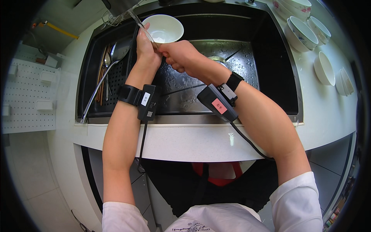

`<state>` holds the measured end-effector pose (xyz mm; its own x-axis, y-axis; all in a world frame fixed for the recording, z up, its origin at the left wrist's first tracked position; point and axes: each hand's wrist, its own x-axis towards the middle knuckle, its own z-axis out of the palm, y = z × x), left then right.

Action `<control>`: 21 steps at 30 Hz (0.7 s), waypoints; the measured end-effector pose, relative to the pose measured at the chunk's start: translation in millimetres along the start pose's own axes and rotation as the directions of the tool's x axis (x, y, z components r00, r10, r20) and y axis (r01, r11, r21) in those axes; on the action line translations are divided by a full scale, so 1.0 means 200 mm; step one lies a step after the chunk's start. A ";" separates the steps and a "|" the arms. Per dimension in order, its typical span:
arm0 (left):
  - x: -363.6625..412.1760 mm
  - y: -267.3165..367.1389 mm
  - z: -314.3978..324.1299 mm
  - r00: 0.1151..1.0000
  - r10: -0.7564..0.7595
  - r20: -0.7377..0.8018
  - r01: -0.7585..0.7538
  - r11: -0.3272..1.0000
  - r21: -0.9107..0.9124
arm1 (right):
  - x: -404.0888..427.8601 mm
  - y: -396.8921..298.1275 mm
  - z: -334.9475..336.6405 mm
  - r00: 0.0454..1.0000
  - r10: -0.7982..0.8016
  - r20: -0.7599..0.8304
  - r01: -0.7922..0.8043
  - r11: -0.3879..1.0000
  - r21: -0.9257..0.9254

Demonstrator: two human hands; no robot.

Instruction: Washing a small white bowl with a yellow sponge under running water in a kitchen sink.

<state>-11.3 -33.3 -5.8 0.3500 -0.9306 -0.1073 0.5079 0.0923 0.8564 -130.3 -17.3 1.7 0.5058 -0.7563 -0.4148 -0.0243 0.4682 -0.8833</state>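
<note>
A white bowl (166,27) is tilted over the left part of the black sink (275,63), its inside facing up. My left hand (147,50) grips its near left side, thumb up along the rim. Water (142,26) runs from the dark faucet (118,6) down past the bowl's edge to where my hands meet. My right hand (181,55) is curled close against the left hand, just below the bowl. Whether it holds anything inside its fingers is hidden.
A black drainer basket (118,74) at left holds wooden chopsticks (101,76), spoons and a long-handled metal ladle (100,81). Several bowls (303,34) stand on the white counter (307,113) at right. A white pegboard (27,95) is at far left. Cables hang from both wrist devices.
</note>
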 end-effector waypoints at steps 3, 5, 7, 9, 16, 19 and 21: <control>0.00 0.00 0.01 0.999 -0.026 0.029 0.027 0.999 -0.032 | -0.01 -0.02 0.01 0.999 -0.011 -0.049 0.010 0.999 -0.032; -0.02 0.00 0.02 0.998 -0.049 0.050 0.051 0.998 -0.039 | -0.02 -0.03 0.00 0.998 -0.009 -0.063 0.009 1.000 0.004; -0.03 0.00 0.03 0.998 -0.047 0.035 0.048 0.999 -0.026 | -0.01 -0.02 0.01 0.997 -0.005 -0.072 0.008 0.999 0.042; -0.01 0.01 0.00 0.997 -0.046 0.068 0.050 0.997 -0.056 | 0.02 0.00 0.00 0.992 -0.074 -0.100 0.081 0.994 0.077; 0.04 -0.01 -0.02 0.999 -0.039 0.025 0.041 0.997 -0.064 | 0.07 0.07 -0.03 0.987 -0.152 -0.042 0.155 0.985 0.074; 0.07 -0.03 -0.07 0.997 -0.074 0.034 0.074 0.997 -0.020 | 0.09 0.09 -0.01 0.988 -0.155 -0.025 0.157 0.978 0.134; 0.09 -0.06 -0.10 0.999 -0.010 0.043 0.008 0.999 0.036 | 0.09 0.09 -0.01 0.995 -0.088 -0.048 0.095 0.981 0.169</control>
<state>4.1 -43.7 -27.3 0.3104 -0.9460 -0.0938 0.4821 0.0716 0.8732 -123.8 -23.7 -22.3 0.4639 -0.8156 -0.3457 0.1701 0.4650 -0.8688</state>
